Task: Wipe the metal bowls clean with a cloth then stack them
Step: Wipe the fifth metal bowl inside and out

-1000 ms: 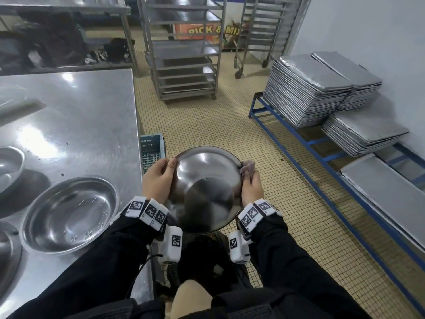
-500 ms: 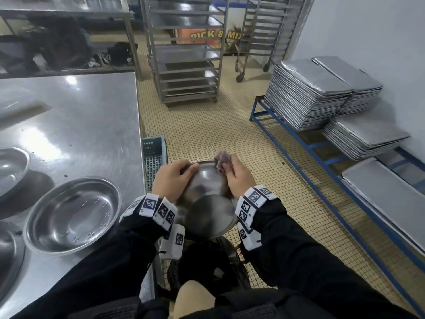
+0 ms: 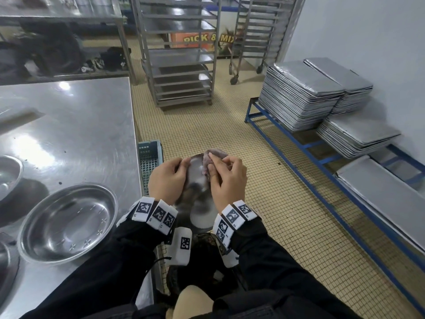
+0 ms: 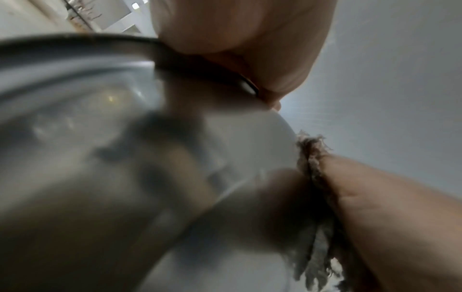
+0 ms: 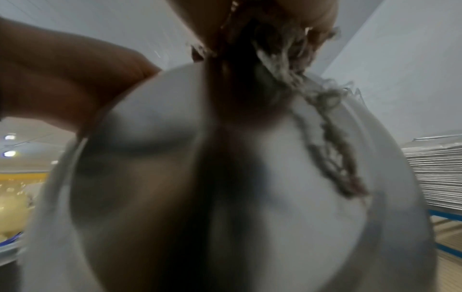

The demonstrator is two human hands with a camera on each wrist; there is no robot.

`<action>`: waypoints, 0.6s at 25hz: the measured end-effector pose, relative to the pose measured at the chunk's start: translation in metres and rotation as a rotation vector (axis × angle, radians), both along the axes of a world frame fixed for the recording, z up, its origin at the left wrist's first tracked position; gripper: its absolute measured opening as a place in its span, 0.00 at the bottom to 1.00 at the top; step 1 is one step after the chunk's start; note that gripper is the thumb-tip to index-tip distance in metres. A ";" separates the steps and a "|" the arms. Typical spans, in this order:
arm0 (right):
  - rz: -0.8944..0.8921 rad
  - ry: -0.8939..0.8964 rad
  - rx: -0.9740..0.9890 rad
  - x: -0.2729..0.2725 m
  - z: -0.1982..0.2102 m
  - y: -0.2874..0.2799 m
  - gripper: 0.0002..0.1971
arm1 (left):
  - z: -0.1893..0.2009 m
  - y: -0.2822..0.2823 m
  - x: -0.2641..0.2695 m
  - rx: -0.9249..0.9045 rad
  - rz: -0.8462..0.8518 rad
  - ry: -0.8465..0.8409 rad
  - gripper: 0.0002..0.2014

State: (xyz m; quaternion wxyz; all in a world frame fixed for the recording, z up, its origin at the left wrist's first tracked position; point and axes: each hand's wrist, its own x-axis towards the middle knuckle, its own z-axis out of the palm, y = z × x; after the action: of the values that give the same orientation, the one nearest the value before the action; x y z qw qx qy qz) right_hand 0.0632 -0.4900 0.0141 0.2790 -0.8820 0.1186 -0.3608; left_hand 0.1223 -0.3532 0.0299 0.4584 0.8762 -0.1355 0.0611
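A metal bowl (image 3: 199, 192) is held edge-up over the floor between both hands, its underside toward me. My left hand (image 3: 167, 180) grips its left rim (image 4: 200, 65). My right hand (image 3: 226, 178) pinches a frayed grey cloth (image 3: 212, 157) against the far rim of the bowl. The cloth (image 4: 317, 227) hangs down the bowl's side in the left wrist view, and the cloth (image 5: 312, 102) trails over the bowl (image 5: 287, 197) in the right wrist view. Another metal bowl (image 3: 69, 223) lies upright on the steel table (image 3: 76, 125).
Two more bowls (image 3: 8, 174) show partly at the table's left edge. A blue crate (image 3: 149, 162) sits on the floor by the table. Stacks of metal trays (image 3: 305, 93) lie on a blue rack (image 3: 305, 146) at right. Wheeled tray racks (image 3: 181, 56) stand behind.
The bowl has tipped from facing me to edge-up. My right hand with the cloth has slid from the right rim up to the far rim, and both hands have closed in together.
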 end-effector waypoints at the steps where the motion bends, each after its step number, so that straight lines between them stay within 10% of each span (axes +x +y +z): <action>1: -0.008 -0.034 0.048 0.001 0.002 -0.002 0.19 | 0.002 0.000 -0.002 -0.018 0.005 0.004 0.21; 6: -0.137 0.166 0.453 0.004 -0.017 -0.040 0.17 | 0.002 0.009 -0.001 -0.141 0.074 0.058 0.23; 15: 0.035 -0.073 -0.001 0.005 0.013 0.024 0.20 | 0.001 0.005 -0.003 -0.143 0.058 -0.002 0.21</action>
State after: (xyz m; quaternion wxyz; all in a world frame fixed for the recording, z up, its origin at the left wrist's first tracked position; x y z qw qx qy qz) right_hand 0.0687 -0.4657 0.0269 0.2888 -0.8703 0.0926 -0.3880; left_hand 0.1188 -0.3482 0.0307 0.5176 0.8448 -0.1059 0.0845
